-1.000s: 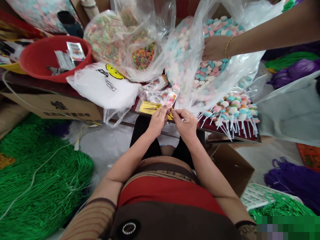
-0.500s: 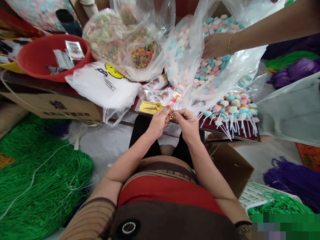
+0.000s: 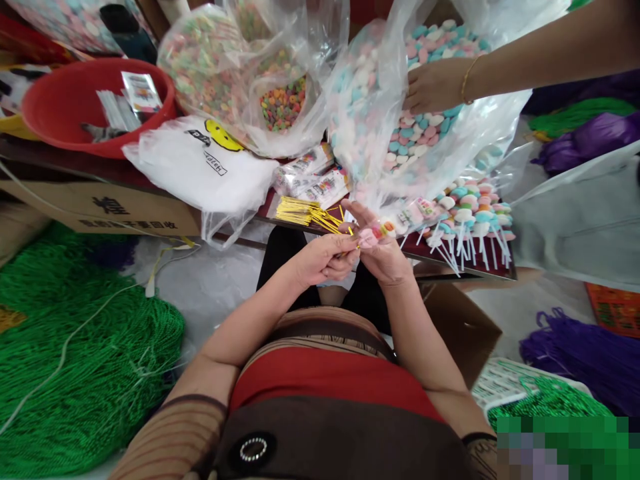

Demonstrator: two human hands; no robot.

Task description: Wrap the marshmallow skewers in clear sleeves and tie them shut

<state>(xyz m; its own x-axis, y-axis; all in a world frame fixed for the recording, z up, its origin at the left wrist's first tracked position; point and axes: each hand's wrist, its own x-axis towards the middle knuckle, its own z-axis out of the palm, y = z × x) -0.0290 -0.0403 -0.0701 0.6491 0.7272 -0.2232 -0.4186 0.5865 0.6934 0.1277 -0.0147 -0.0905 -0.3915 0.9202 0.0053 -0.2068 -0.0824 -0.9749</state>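
Note:
A marshmallow candy skewer in a clear printed wrapper (image 3: 385,231) slants up to the right between my hands. Near its lower end my left hand (image 3: 323,259) is closed, thumb and fingers pinching a gold twist tie (image 3: 358,247) at the gathered wrapper. My right hand (image 3: 387,261) cradles the wrapped skewer from beneath and behind, with one finger stretched up to the left; the wrapper hides part of its grip. Just beyond my left hand lies a bundle of gold twist ties (image 3: 300,211). Printed wrappers (image 3: 327,189) rest behind that bundle.
Unwrapped marshmallow skewers (image 3: 467,210) are piled at the table's right edge. Another person's hand (image 3: 435,85) reaches into a big bag of marshmallows (image 3: 417,143). A bag of ring candies (image 3: 285,107), a white plastic bag (image 3: 200,177) and a red basin (image 3: 100,143) stand left.
The wrapped skewer has swung from pointing away to slanting right across my right hand. My right hand has turned and opened around it, while my left has dropped slightly.

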